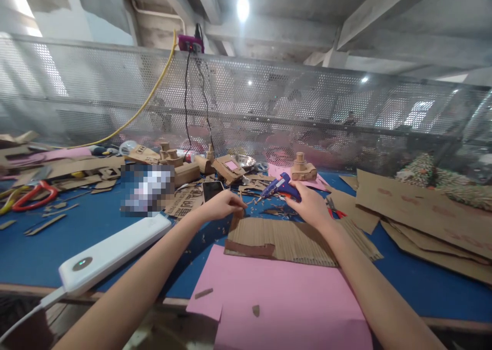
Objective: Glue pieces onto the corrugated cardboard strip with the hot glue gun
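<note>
My right hand (pixel 309 204) is wrapped round a blue hot glue gun (pixel 277 186), whose nozzle points left. Close to that nozzle, my left hand (pixel 223 205) is closed in a pinch on a small brown cardboard piece (pixel 239 214), partly hidden by the fingers. Just below both hands lies a ribbed sheet of corrugated cardboard (pixel 292 240), overlapping a large pink sheet (pixel 288 299). A phone (pixel 212 189) rests beside my left hand. Red-handled pliers (pixel 336 211) lie partly behind my right wrist.
A white power bank-like device (pixel 115 252) with a cable is at left, near red-handled scissors (pixel 36 196). Small cardboard models (pixel 303 168) stand at the back. Large cardboard sheets (pixel 426 206) are stacked at right. Scraps litter the blue table (pixel 184 268) before a perforated metal screen (pixel 246 104).
</note>
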A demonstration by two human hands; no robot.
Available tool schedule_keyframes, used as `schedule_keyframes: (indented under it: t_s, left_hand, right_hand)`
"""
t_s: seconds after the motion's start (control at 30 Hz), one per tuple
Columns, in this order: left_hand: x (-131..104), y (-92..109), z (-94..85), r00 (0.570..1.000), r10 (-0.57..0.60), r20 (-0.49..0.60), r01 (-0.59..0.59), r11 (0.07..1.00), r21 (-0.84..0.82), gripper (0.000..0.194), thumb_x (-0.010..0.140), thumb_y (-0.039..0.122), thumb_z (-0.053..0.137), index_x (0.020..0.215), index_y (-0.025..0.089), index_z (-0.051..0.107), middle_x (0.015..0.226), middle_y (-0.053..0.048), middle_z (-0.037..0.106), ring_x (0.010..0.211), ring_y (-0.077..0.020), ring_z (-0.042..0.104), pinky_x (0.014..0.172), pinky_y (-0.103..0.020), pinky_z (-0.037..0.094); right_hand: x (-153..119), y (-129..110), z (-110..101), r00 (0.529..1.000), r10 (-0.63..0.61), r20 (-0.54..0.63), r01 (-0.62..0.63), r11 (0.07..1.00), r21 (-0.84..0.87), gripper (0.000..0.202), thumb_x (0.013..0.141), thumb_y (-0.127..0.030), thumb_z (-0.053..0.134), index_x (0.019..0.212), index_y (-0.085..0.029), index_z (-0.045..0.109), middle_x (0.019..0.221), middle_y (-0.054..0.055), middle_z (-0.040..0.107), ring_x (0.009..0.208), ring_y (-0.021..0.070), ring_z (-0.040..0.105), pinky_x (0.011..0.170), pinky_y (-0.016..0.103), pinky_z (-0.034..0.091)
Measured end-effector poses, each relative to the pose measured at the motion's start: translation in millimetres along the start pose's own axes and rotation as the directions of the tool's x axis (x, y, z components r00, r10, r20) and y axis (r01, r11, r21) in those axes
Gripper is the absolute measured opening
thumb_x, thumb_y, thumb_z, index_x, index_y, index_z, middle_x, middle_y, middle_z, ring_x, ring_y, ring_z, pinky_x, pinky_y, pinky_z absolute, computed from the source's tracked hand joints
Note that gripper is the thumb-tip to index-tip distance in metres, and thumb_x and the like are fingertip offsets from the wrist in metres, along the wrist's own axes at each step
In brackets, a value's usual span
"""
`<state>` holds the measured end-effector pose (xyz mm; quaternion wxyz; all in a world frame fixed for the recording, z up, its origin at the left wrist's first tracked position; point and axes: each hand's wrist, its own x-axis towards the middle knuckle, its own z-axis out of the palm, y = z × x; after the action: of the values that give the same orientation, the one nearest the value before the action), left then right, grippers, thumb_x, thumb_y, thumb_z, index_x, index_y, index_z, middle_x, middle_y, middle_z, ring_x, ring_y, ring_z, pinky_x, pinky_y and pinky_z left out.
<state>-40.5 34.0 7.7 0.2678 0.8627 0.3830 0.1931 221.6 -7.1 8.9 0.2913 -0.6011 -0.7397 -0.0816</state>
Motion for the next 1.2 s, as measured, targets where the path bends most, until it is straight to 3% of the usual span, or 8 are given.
schedule_keyframes:
  t_s: [0.17,0.6,0.9,1.2]
  left_hand:
    - [1.3,-2.2,0.0,0.999,-0.043,0.013,0.044,0.995,-0.084,0.024,0.069,0.022,0.056,0.086,0.011,0.068,0.083,-0.006,0.068,0.078,-0.0167,0.06,0.072,-0.025,0.044]
    - [2.4,-3.7,-0.1,1.0,-0.02,0.009,0.021,0.998,-0.064,0.026,0.069,0.024,0.056,0.087,0.01,0.068,0.085,-0.007,0.068,0.079,-0.017,0.06,0.073,-0.024,0.044]
    - [4.3,-9.5,2.8,1.0,-0.024,0.015,0.025,0.991,-0.129,0.024,0.067,0.023,0.057,0.086,0.01,0.067,0.083,-0.007,0.068,0.075,-0.0157,0.06,0.07,-0.024,0.045]
    - [6.0,-10.9,3.5,1.0,-0.015,0.022,0.018,0.992,-0.122,0.024,0.068,0.02,0.056,0.087,0.01,0.067,0.084,-0.006,0.068,0.077,-0.0157,0.06,0.071,-0.024,0.045]
  right_hand:
    - [0.2,0.9,1.6,1.0,0.012,0.028,-0.013,1.0,0.002,0.036,0.077,-0.036,0.047,0.109,-0.022,0.048,0.103,0.006,0.061,0.09,0.0219,0.057,0.071,0.029,0.039]
    - [-1.1,-0.9,-4.2,0.998,-0.06,0.012,0.061,0.993,-0.104,0.029,0.077,-0.039,0.047,0.1,-0.022,0.055,0.085,0.004,0.066,0.074,0.0195,0.059,0.058,0.025,0.035]
    - [-3.9,-10.2,0.0,0.987,-0.158,0.027,0.159,0.986,-0.046,0.027,0.076,-0.038,0.049,0.096,-0.02,0.056,0.094,0.005,0.063,0.081,0.0188,0.057,0.063,0.026,0.036]
    - [-5.6,-20.1,4.9,0.988,-0.124,0.087,0.127,0.991,-0.034,0.032,0.076,-0.041,0.049,0.1,-0.021,0.057,0.094,0.007,0.063,0.087,0.0214,0.056,0.07,0.029,0.039]
